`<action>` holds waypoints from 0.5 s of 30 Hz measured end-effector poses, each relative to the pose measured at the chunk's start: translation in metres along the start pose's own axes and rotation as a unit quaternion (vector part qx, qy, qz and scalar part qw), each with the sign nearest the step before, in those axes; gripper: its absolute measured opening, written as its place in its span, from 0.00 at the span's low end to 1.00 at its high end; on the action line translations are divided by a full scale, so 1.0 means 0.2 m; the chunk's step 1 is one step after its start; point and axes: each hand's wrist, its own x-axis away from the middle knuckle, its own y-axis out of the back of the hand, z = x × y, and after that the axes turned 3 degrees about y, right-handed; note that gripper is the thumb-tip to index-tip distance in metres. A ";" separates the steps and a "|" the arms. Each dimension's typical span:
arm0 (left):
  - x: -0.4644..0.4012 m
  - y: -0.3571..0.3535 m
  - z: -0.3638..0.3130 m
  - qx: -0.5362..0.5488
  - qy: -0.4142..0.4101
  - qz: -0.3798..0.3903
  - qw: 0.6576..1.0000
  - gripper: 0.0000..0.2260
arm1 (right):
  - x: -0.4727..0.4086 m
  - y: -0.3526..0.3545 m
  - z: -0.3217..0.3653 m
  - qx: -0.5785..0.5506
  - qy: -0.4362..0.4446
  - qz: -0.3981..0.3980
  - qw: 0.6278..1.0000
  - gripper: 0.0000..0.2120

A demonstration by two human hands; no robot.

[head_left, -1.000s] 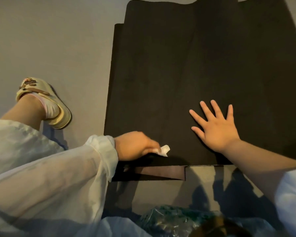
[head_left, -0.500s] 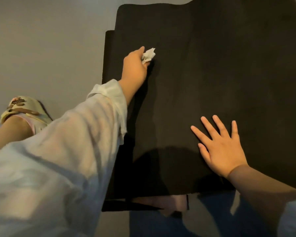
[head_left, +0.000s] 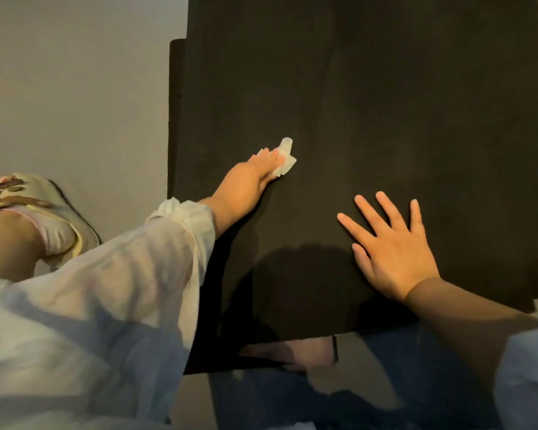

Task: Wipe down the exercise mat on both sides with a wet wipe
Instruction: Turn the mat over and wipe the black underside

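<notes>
Now the left hand [head_left: 246, 181] has dragged the wipe [head_left: 284, 158] back toward mid-mat [head_left: 385, 103]

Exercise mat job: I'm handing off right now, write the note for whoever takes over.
Left hand: holds the crumpled wet wipe, pressed on the mat's upper left part, arm stretched out.
Right hand: open, flat on the exercise mat, fingers spread, pinning it near the front edge.
Mat: dark, lying on the floor, a second dark layer showing along its left and front edges.
Done: wiping of the upward face is under way; how much is covered cannot be told.
Left: finish this face, flip the mat, wipe the other side.
</notes>
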 end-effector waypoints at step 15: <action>0.83 -0.27 -0.04 -0.145 -0.146 0.253 0.945 0.19 | 0.01 -0.02 0.00 0.026 -0.008 0.031 0.999 0.25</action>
